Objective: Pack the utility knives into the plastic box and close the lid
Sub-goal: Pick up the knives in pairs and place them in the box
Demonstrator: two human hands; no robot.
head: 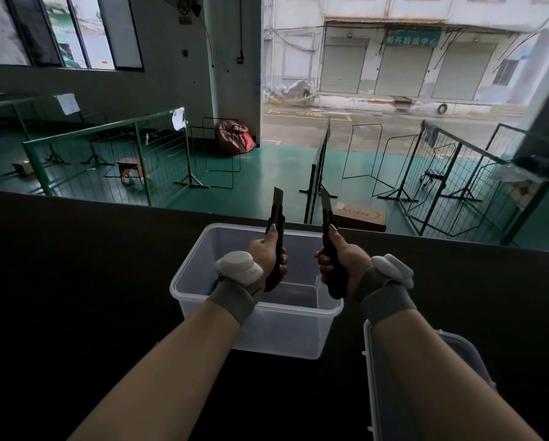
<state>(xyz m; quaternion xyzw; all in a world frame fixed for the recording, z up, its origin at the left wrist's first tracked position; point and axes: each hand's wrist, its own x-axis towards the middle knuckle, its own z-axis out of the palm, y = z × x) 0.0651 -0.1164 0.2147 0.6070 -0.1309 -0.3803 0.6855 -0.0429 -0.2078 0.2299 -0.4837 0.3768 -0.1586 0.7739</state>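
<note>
A clear plastic box stands open on the dark table, and nothing shows inside it. Over the box, my left hand grips a black utility knife upright, its blade extended and pointing up and away. My right hand grips a second black utility knife the same way, blade out, above the box's right side. The box's clear lid lies flat on the table at the lower right, partly hidden under my right forearm.
The dark table spreads to both sides of the box and ends at a far edge just behind it. Beyond that edge are a green floor, wire fence panels and a cardboard box.
</note>
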